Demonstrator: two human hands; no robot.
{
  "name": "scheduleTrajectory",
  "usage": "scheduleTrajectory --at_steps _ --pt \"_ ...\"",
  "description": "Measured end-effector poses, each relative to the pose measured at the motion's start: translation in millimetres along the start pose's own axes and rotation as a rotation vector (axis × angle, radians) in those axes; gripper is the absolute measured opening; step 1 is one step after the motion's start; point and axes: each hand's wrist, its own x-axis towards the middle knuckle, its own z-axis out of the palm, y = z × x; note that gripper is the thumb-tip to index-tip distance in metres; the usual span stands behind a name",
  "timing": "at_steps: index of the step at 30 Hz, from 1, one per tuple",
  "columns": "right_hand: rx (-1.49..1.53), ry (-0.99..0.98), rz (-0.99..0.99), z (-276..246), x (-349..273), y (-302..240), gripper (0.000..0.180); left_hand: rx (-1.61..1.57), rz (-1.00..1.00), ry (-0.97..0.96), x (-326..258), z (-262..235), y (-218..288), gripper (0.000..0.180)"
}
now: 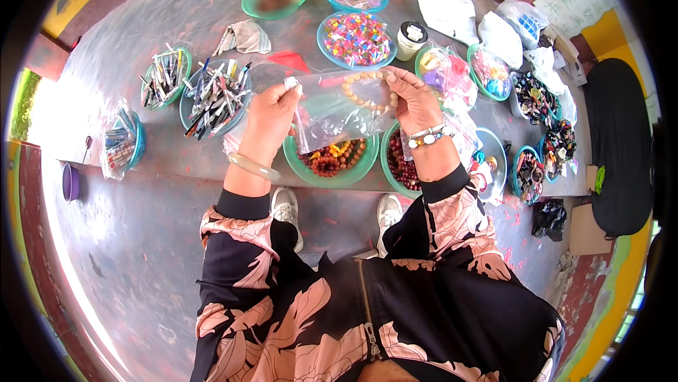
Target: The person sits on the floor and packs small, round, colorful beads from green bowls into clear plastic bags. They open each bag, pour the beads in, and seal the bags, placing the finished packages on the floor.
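Observation:
A clear plastic bag (pixel 319 119) is stretched between my two hands, above a green basin (pixel 372 168) of bead strings. My left hand (pixel 270 112) pinches the bag's upper left corner. My right hand (pixel 417 103) is closed at the other end, thumb and fingers pinching a pale beaded bracelet (pixel 382 107). The bracelet's loop overlaps the bag; whether it lies inside or against it I cannot tell. Dark red bead strings (pixel 401 161) sit in another green basin, partly behind my right wrist.
Beyond my hands, a blue basin holds colourful small packets (pixel 358 37), beside a lidded cup (pixel 410 40). Pens (pixel 214 99) fill basins on the left. White bags (pixel 448 11) and basins of dark accessories (pixel 535 96) stand right. A purple container (pixel 70 183) is far left.

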Motion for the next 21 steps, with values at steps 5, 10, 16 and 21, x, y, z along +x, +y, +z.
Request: scheduleTrajectory --at_steps 5,10,16,21 --pt "-0.322 -0.145 0.037 15.0 -6.9 6.9 0.023 0.261 0.312 -0.006 4.6 9.8 -8.7 0.058" --pt "-0.524 -0.376 0.091 25.8 -14.1 14.2 0.027 0.206 0.206 -0.412 -5.7 28.0 5.4 0.048" --pt "-0.373 -0.386 0.011 19.4 -11.1 5.7 0.039 -0.174 -0.02 -0.434 -5.7 22.7 5.5 0.02" --pt "-0.218 -0.251 0.17 20.9 -9.1 -1.9 0.032 -0.426 -0.026 -0.32 -8.0 18.9 11.6 0.017"
